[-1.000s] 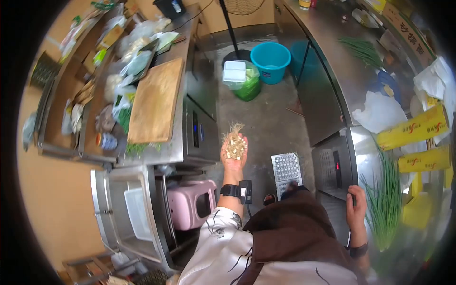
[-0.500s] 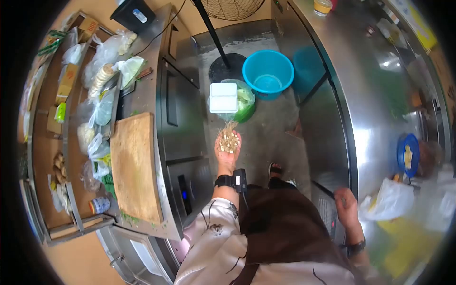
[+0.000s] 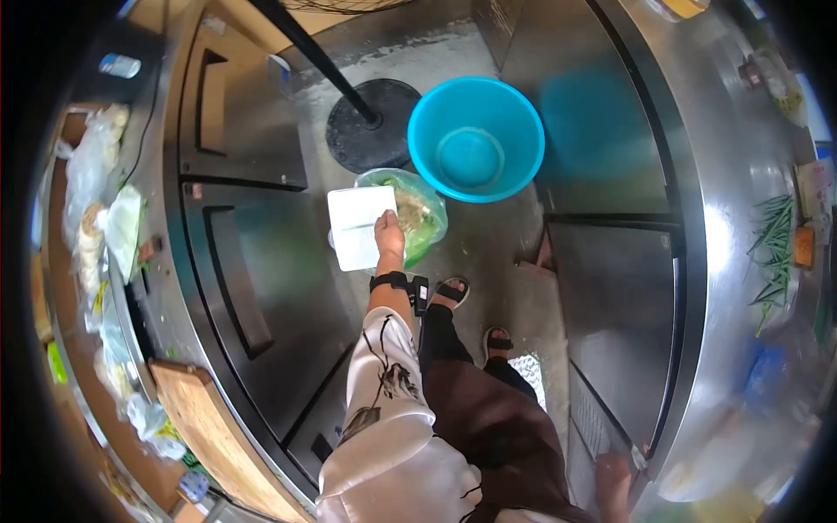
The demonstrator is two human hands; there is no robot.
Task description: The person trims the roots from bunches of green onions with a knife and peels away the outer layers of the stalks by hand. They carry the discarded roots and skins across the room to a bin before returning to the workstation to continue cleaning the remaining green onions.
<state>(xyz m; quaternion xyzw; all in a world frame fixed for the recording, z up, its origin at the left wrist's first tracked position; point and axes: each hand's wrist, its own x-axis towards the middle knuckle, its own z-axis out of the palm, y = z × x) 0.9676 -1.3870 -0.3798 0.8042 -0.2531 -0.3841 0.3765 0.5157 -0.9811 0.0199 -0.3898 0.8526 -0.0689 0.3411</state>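
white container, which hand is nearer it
Left. The left hand overlaps the right edge of the white container in view; the right hand is well away, at the picture's lower right.

Single head-worn camera, wide-angle view with dark rounded corners, looking forward and steeply down from above the wearer's torso [image 3: 397, 479], left hand [image 3: 390, 235] near mid-frame, floor [image 3: 484, 253] below, steel worktop [image 3: 719, 157] along the right edge.

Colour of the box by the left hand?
The box is white; best seen in the head view.
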